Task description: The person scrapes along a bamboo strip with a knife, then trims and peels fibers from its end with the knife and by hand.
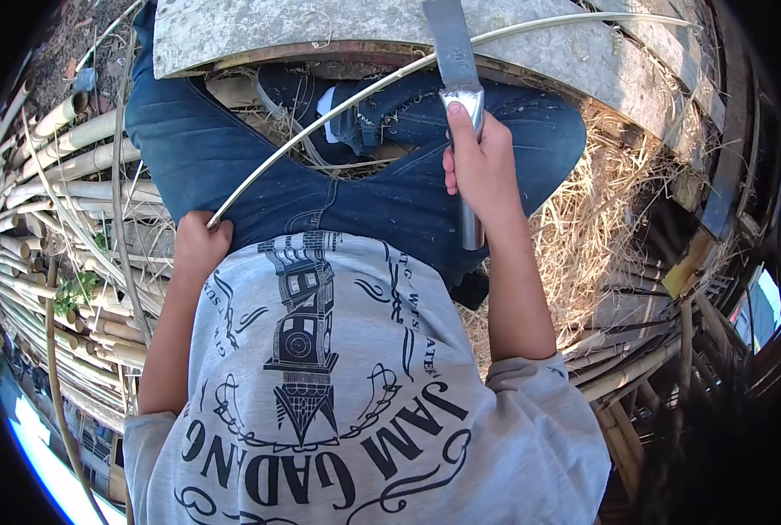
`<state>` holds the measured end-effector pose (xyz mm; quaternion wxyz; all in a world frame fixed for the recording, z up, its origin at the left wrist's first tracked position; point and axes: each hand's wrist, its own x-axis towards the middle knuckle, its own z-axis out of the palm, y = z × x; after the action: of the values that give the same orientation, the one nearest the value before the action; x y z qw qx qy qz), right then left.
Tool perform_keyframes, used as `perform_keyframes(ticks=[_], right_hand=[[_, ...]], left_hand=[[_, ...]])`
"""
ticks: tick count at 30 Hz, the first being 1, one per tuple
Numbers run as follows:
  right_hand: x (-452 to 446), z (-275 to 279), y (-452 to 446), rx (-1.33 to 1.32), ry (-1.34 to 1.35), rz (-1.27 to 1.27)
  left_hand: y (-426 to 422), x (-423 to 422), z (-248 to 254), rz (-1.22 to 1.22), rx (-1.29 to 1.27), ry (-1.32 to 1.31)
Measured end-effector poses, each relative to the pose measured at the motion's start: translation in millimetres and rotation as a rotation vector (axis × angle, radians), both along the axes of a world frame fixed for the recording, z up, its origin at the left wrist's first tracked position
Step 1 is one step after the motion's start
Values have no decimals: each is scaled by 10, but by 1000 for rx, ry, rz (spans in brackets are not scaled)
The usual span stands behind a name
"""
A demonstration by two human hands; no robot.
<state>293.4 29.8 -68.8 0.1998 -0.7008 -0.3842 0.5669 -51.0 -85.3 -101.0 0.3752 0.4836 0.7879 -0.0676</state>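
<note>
2 hands (483, 166), 1 knife (457, 54), 1 bamboo strip (320, 121)

Gap over lap (377, 206) being left open between strip (316, 125) and shirt (434, 350); board (259, 22) being crossed by strip and knife (460, 66); left flank being crowded by poles (88, 136).

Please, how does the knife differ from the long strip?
The knife is short and straight; the strip is long and curved. The knife has a broad grey metal blade; the strip is narrow and pale. Both are held: the knife in the right hand, the strip in the left hand.
</note>
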Motion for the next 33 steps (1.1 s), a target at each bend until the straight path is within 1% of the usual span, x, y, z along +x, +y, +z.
perform_keyframes(ticks=[1, 4, 6, 7, 8, 10, 12, 13, 15, 18, 19, 20, 21, 22, 24, 26, 28, 29, 30, 33], right_hand=[[-94, -112, -118, 115, -38, 88], [-270, -216, -253, 205, -28, 163], [-211, -135, -198, -2, 111, 54], [-170, -82, -156, -41, 105, 68], [-103, -50, -102, -35, 65, 99], [24, -13, 41, 24, -31, -8], [211, -87, 177, 105, -76, -104], [235, -88, 191, 99, -81, -85], [102, -86, 127, 92, -87, -95], [-64, -91, 5, 92, -89, -90], [-77, -92, -10, 83, -53, -94], [-87, -94, -46, 71, -18, -103], [-108, -107, -86, 51, -34, 6], [-149, -128, -123, 35, -50, 115], [-308, -229, -266, 132, -57, 130], [-383, -220, -305, 175, -47, 135], [-312, -83, -224, -118, 151, 59], [-274, -91, -192, -97, 138, 71], [-235, -44, -122, -83, 69, 133], [-69, -76, 26, -10, 17, 21]], left_hand=[[6, -6, -4, -2, -11, 2], [22, -6, 50, -4, -24, 8], [3, -38, 58, -14, -38, 15], [-8, -60, 32, -18, -25, -3], [-10, -55, 16, -22, -7, -27], [53, -3, 87, -28, 39, -34], [119, 6, 95, -6, -129, -15], [108, 24, 91, 0, -126, -18], [74, 49, 98, -20, 44, 48], [99, 42, 125, 20, -32, 14], [62, 17, 81, 18, -36, 15], [-7, -25, 9, 16, 33, 31], [-39, -42, -35, 11, 104, 45], [8, -32, -6, 3, 102, 40], [145, 1, 87, 67, -151, -14], [118, 5, 44, 67, -138, 2], [84, -48, 66, 64, -137, 41], [104, -35, 73, 44, -133, 40], [132, -17, 72, 24, -126, 34], [212, 13, 129, 27, -165, 6]])
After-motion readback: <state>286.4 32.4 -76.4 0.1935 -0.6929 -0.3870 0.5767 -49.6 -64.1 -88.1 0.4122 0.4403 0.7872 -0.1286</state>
